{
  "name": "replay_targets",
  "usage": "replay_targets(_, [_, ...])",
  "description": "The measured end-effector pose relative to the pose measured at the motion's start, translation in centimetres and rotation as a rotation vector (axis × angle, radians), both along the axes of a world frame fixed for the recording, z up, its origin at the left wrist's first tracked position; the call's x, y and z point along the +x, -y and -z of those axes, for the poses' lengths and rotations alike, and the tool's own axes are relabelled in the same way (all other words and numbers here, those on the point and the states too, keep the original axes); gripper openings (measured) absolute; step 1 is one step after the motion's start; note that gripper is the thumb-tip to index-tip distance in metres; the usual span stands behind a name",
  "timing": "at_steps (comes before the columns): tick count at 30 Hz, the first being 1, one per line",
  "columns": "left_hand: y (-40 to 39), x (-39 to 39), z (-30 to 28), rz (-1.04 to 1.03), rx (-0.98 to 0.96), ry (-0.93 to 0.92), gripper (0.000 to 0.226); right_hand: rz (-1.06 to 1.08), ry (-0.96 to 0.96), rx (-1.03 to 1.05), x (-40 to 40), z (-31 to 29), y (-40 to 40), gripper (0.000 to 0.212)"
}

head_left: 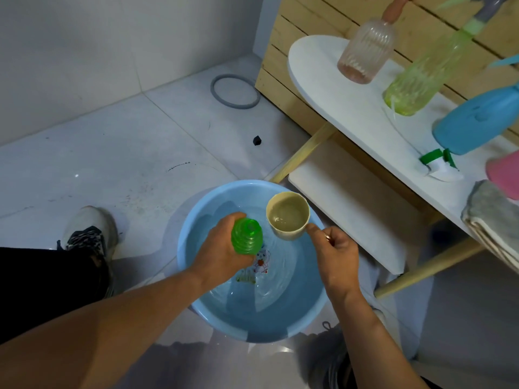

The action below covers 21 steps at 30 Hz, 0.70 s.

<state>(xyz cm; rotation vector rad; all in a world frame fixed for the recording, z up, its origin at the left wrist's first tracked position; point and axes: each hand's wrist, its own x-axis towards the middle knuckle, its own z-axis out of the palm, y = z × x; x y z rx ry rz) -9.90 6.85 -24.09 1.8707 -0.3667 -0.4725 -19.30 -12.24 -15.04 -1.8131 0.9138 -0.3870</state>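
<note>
head view, lower centre: over the basin, my left hand grips the green bottle, my right hand pinches the full cup. next, i'd tip it steadily into the bottle's mouth.

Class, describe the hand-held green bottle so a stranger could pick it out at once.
Find the round blue basin on the floor. Above its water, the left hand grips a small bright-green ribbed bottle, beside the beige cup. Unlike the paler green spray bottle on the shelf, it has no sprayer.
</note>
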Motion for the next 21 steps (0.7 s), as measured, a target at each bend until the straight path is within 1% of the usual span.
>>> replay_targets(6, [0.4,0.2,-0.7,0.012,0.017,0.043,0.088,-0.067,-0.019,-0.122,0.4,-2.2,-0.1,0.049])
replay_targets(12, [0.6,0.5,-0.9,0.019,0.032,0.058,0.078,-0.126,-0.072,-0.251,0.6,-3.2,-0.6,0.05])
replay_targets(18, [0.7,0.6,-1.0,0.008,0.032,0.05,0.079,-0.168,-0.081,-0.471,0.9,-3.9,-0.7,0.046])
replay_targets(21, [0.8,0.6,-1.0,0.002,0.028,0.046,0.079,-0.187,-0.062,-0.548,1.0,-3.9,-0.5,0.043])
